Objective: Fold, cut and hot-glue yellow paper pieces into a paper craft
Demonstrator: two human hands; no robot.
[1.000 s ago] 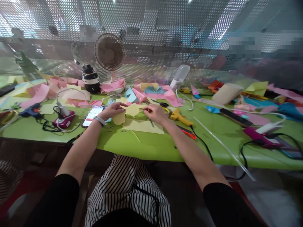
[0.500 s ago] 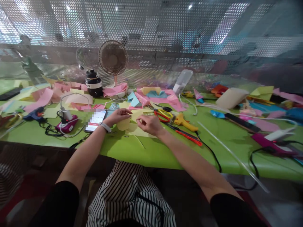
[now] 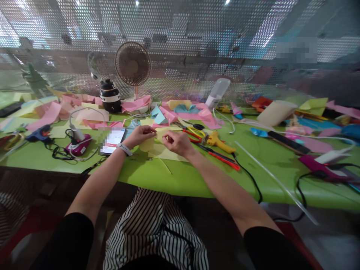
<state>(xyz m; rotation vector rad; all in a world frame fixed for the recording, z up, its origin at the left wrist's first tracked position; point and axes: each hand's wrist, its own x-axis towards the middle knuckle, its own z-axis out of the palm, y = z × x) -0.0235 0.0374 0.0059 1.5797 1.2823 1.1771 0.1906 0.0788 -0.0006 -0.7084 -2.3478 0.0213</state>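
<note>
My left hand [image 3: 140,137], a pale watch band at its wrist, has its fingertips pinched together over a rounded piece of pale yellow paper [image 3: 146,145], which hangs below the fingers. Close by on the right, my right hand [image 3: 179,143] is curled, thumb against finger; whatever lies in that pinch is too small to make out. Beneath both hands a flat yellow sheet [image 3: 165,153] lies on the green table [image 3: 168,182]. A thin yellow strip [image 3: 165,166] sticks out toward the table's front edge.
Left of my hands are a phone [image 3: 113,140] and a purple power strip [image 3: 81,145]. To the right lie scissors [image 3: 197,126], red-handled pliers [image 3: 225,161], a yellow glue gun [image 3: 221,144] and a clear stick [image 3: 275,180]. A fan [image 3: 133,63] stands behind coloured papers.
The view has shifted slightly. My hands stay close together over the yellow paper, the right one curled a little more; nothing has visibly been let go.
</note>
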